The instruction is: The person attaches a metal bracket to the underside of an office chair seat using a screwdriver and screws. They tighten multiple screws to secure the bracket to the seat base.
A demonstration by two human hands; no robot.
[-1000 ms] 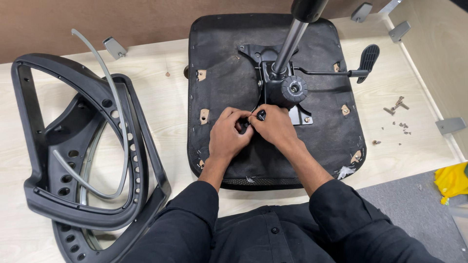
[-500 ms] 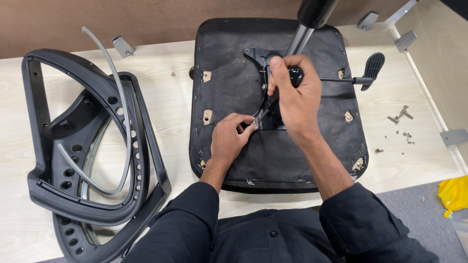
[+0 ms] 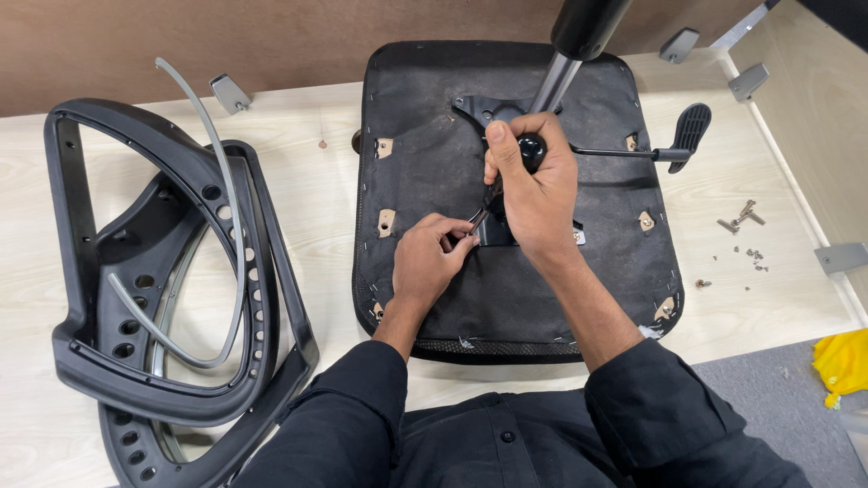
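Pale wood-grain worktop (image 3: 316,194), backed by a brown wall panel; grey flooring shows at the lower right corner.

Item 1: office chair seat (image 3: 425,163), black, laid upside down at the centre of the worktop, fabric underside stapled along the edges, tan mounting tabs at several points.

Item 2: black metal seat mechanism (image 3: 484,113), bolted at mid-seat. A chrome gas-lift column (image 3: 553,83) with a black sleeve rises from it toward the camera.

Item 3: adjustment lever (image 3: 687,134), thin rod ending in a black paddle, projecting from the mechanism toward the seat's right edge.

Item 4: right hand (image 3: 535,194), fingers closed around the base of the column where it meets the mechanism, thumb pointing up along it.

Item 5: left hand (image 3: 429,262), just beside the right, fingertips pinched together on a small dark part at the lower edge of the mechanism; what that part is cannot be told.

Item 6: black plastic chair back frame (image 3: 149,398), with a perforated rim, lying on the worktop well to the left of the seat; a grey curved strip (image 3: 231,194) rests across it.

Item 7: loose screws (image 3: 741,217), scattered right of the seat.

Item 8: grey metal brackets (image 3: 231,92), along the worktop's edges.

Item 9: yellow cloth (image 3: 843,366), at the right margin.
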